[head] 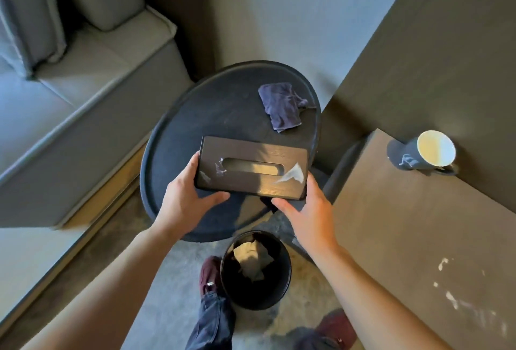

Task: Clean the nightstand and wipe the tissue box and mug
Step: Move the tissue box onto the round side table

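Note:
A dark brown tissue box [251, 154] with a slot in its top and whitish smears is held above the front of the round black nightstand [212, 115]. My left hand [187, 196] grips its left end and my right hand [304, 207] holds its right front corner. A crumpled dark blue cloth [282, 105] lies on the far right part of the nightstand. A grey mug [427, 154] with a white inside and a pale smear on its side stands on the brown surface [418, 238] to the right.
A black waste bin [255, 271] with crumpled paper inside stands on the floor just below the nightstand, beside my feet. A grey sofa [83, 76] fills the left. White specks mark the brown surface at lower right. A wall panel rises behind the mug.

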